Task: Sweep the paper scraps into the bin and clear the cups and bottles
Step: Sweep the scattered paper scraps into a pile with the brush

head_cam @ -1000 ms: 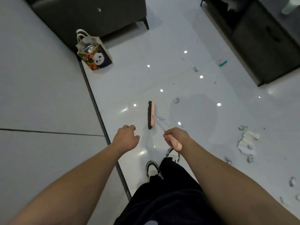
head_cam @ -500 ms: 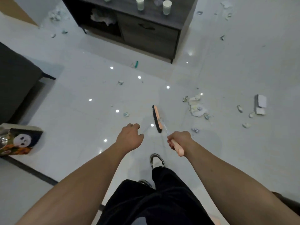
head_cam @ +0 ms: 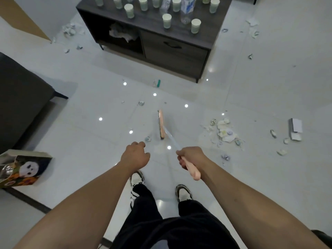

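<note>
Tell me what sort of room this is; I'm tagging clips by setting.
Most likely a home living room: a dark low cabinet topped with paper cups and bottles, the corner of a dark sofa, and a glossy white tiled floor strewn with paper scraps.

Glossy tile floor (head_cam: pixel 251 97); matt dark wood cabinet (head_cam: pixel 176 51); crumpled paper scraps (head_cam: pixel 225 131).

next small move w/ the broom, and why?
Probably swing the broom head right, toward the big scrap pile. The right hand already grips the handle, the head sits on bare floor left of that pile, and the left hand holds nothing.
</note>
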A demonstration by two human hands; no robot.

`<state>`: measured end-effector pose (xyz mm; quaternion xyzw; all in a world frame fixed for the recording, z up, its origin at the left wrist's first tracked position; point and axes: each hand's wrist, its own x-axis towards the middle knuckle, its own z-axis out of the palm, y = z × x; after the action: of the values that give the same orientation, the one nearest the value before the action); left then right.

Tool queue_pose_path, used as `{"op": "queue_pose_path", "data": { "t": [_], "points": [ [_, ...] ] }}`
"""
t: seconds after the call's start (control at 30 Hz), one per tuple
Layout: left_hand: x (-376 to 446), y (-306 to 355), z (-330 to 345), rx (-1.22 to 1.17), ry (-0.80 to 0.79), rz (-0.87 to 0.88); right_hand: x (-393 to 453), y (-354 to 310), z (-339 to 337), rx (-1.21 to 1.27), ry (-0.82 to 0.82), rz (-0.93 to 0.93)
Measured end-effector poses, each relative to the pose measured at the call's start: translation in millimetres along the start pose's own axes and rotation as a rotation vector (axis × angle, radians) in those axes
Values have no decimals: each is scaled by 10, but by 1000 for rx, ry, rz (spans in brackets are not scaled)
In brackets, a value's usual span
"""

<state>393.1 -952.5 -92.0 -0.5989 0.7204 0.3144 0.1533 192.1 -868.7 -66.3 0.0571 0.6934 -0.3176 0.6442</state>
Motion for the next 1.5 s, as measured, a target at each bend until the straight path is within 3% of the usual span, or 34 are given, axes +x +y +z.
{"op": "queue_pose_path", "data": {
  "t": [0.17, 0.3, 0.43, 0.6, 0.83, 1.13, 1.3, 1.43, 1.5],
  "points": [
    [239, -729, -396, -23, 2, -39, 77, -158, 1006, 134, -294, 111],
    [428, -1175, -657, -29, 16, -34, 271, -179, 1630, 199, -321, 184],
    [679, -1486, -857, -9, -20, -19, 447, -141, 1826, 171, -131, 188],
    [971, -1445, -979, -17, -73, 48, 467, -144, 1551, 164, 151, 93],
    [1227, -1236, -1134, -41, -96, 150, 483, -335, 1554, 110, 340, 1],
    [1568, -1521, -1651, -112, -30, 72, 499, -931, 2443, 56, 31, -46],
    [1836, -1827, -2049, -130, 51, -23, 884, -1425, 3097, -14, -138, 41],
    [2148, -1981, -2345, -124, 90, -110, 1315, -1864, 3467, 24, -225, 114],
    [2311, -1957, -2470, -114, 67, -150, 1461, -2074, 3536, 35, -190, 129]
  ]
}}
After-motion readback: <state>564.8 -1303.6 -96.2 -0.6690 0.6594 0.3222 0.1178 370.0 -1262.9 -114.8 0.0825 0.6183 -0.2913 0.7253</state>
